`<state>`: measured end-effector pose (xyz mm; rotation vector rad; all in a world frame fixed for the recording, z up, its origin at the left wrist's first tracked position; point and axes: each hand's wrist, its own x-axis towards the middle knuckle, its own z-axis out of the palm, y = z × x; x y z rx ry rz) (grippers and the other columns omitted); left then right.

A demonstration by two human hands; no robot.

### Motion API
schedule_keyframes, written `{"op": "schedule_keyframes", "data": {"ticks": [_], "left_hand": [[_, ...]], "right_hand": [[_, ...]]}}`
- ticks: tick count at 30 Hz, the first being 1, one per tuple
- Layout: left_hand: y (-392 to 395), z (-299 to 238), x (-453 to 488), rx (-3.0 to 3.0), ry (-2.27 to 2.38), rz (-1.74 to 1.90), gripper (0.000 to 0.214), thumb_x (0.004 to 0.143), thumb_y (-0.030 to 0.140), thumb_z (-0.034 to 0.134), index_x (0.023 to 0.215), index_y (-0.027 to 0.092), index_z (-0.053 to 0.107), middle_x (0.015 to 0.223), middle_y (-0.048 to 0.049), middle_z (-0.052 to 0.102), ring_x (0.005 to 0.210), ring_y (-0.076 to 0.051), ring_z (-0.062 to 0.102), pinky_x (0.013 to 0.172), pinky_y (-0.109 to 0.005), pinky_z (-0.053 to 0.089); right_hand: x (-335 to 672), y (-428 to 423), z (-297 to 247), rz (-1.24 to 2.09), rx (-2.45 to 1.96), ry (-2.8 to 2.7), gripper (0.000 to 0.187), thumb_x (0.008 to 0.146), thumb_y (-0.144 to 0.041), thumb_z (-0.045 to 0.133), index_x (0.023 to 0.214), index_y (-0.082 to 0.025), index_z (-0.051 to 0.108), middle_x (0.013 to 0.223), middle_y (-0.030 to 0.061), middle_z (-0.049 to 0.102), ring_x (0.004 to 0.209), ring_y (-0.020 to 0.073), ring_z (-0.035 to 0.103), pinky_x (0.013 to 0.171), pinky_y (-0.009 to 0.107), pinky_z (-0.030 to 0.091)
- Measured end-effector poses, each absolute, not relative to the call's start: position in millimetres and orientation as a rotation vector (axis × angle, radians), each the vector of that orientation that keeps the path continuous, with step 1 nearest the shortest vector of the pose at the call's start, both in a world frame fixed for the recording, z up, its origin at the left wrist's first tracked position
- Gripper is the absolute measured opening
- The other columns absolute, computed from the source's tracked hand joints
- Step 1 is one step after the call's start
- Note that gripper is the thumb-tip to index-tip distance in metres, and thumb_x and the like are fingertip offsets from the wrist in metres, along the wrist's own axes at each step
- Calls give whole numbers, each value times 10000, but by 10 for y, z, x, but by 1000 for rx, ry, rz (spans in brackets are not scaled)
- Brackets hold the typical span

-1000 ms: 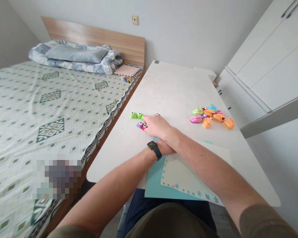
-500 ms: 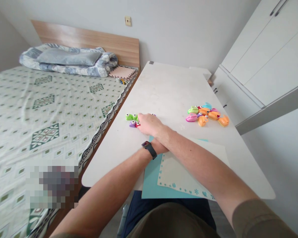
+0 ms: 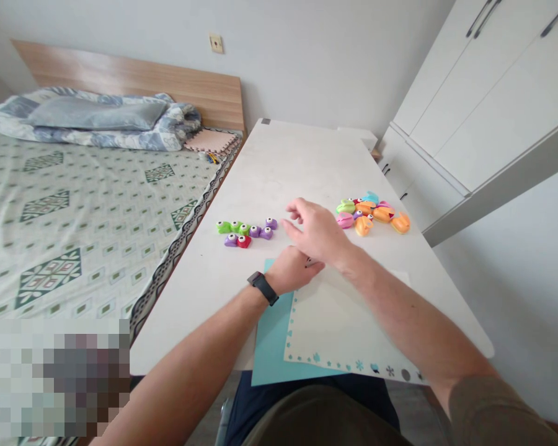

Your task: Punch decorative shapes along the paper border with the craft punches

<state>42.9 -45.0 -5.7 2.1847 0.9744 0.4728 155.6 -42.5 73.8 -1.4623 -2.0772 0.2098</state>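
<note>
My left hand (image 3: 289,271), with a dark watch on its wrist, is closed on the upper left edge of a white sheet of paper (image 3: 344,328). Dark punched marks show beside its thumb. Small shapes are punched along the sheet's left and lower edges, and a light blue sheet (image 3: 270,347) lies under it. Just above and right of it hovers my right hand (image 3: 320,230), fingers curved and apart, holding nothing I can see. Left of my right hand, several small green, purple and red craft punches (image 3: 243,241) lie on the table.
Larger orange, pink, green and blue craft punches (image 3: 363,224) are grouped on the right of the white table (image 3: 302,161). A bed (image 3: 97,192) with a folded quilt (image 3: 177,124) runs along the left. White cabinets (image 3: 474,93) stand at the right.
My right hand has moved right, away from the small punches, and its fingers have spread. My left hand, earlier mostly hidden under the right forearm, now shows. The view has shifted slightly.
</note>
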Motion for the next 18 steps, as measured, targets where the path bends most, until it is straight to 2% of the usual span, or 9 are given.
{"op": "schedule_keyframes", "data": {"ticks": [3, 6, 11, 18], "left_hand": [[-475, -12, 393, 2257, 989, 476, 327, 937, 409, 605, 714, 170, 603, 660, -21, 599, 636, -156, 542, 610, -292, 365], [-485, 14, 389, 2282, 991, 478, 324, 930, 416, 579, 701, 187, 568, 631, -5, 572, 585, -140, 483, 576, -292, 285], [-481, 17, 404, 2277, 999, 476, 331, 925, 417, 570, 683, 193, 546, 610, 3, 548, 564, -138, 448, 569, -293, 260], [-484, 27, 412, 2272, 1015, 461, 331, 921, 413, 574, 678, 190, 549, 605, 7, 542, 558, -134, 440, 568, -293, 264]], "right_hand": [[2207, -328, 675, 149, -1557, -1826, 248, 952, -379, 585, 1124, -207, 630, 1014, 89, 728, 894, 217, 676, 840, 353, 520], [2912, -192, 517, 69, -1765, -1561, 266, 927, -401, 600, 1096, -205, 658, 999, 91, 746, 869, 224, 688, 846, 371, 521], [3728, -71, 135, 111, -2153, -1323, 255, 847, -368, 674, 1024, -192, 722, 1023, 103, 765, 888, 226, 683, 839, 344, 490], [3936, -41, -205, 231, -2189, -1379, 267, 848, -413, 675, 964, -190, 765, 1005, 92, 772, 865, 187, 667, 777, 301, 457]]}}
